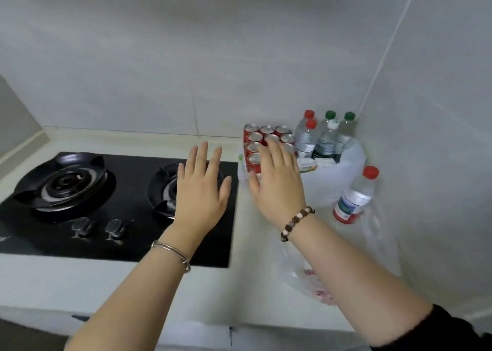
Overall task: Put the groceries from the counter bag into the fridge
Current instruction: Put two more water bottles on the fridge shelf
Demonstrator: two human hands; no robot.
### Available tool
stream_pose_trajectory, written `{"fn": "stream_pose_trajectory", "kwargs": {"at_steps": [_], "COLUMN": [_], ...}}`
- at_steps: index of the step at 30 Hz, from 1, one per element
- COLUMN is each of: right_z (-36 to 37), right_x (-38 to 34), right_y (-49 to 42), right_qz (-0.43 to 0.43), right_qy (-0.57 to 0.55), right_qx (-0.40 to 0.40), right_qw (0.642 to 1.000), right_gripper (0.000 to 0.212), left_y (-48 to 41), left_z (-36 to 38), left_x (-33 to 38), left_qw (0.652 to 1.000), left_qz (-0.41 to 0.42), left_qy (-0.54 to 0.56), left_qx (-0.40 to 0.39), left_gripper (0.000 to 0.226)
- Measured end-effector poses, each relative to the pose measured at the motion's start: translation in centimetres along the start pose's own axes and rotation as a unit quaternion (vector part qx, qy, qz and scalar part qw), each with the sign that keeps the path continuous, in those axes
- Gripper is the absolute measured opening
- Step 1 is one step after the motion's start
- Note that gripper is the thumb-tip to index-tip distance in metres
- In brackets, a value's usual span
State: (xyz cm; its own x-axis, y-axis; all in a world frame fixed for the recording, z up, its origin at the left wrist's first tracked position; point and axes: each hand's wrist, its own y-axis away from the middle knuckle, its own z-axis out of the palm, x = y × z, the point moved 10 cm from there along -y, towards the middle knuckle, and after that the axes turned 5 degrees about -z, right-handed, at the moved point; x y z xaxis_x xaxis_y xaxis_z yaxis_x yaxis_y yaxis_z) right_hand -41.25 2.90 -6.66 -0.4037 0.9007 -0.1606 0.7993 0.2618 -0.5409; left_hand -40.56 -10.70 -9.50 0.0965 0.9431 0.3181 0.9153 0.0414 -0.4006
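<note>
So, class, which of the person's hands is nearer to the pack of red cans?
Right. The right hand reaches over the red cans, overlapping them in view. The left hand hovers open above the stove burner, to their left and clear of them.

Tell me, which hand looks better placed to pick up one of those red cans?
The right hand: its fingers reach over the red cans by the bottles. The left hand hovers open above the stove burner, farther from them.

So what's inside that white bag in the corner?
Upright water bottles with red, green and white caps, plus small cartons at the front. The wall of the white bag hides their lower parts and anything beneath.
</note>
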Motion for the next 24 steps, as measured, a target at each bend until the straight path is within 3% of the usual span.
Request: {"fn": "stream_pose_trajectory", "kwargs": {"at_steps": [6,12,14,17,21,24], "right_z": [0.8,1.8,2.7,2.8,4.0,4.3], "right_x": [14.3,27.2,29.0,30.1,31.5,30.9], "right_y": [0.2,2.6,3.5,4.3,6.0,6.2], "right_qz": [0.092,0.264,0.304,0.348,0.436,0.418], "right_qy": [0.037,0.056,0.012,-0.082,-0.201,-0.197], "right_qx": [-0.011,-0.070,-0.074,-0.010,0.042,0.039], "right_qw": [0.995,0.960,0.950,0.934,0.876,0.886], "right_gripper": [0.053,0.057,0.054,0.049,0.040,0.022], "left_y": [-3.6,-4.5,-4.6,-4.1,-4.2,-4.5], "left_z": [9.3,18.6,21.2,23.9,24.7,24.9], "left_x": [10.2,15.0,14.6,13.4,12.5,12.3], "left_qw": [0.990,0.973,0.970,0.954,0.952,0.950], "left_qz": [0.069,0.062,0.018,-0.043,-0.066,-0.073], "left_qy": [0.108,0.122,0.067,0.038,0.055,0.082], "left_qx": [-0.050,-0.186,-0.232,-0.294,-0.293,-0.294], "left_gripper": [0.059,0.070,0.069,0.065,0.059,0.054]}}
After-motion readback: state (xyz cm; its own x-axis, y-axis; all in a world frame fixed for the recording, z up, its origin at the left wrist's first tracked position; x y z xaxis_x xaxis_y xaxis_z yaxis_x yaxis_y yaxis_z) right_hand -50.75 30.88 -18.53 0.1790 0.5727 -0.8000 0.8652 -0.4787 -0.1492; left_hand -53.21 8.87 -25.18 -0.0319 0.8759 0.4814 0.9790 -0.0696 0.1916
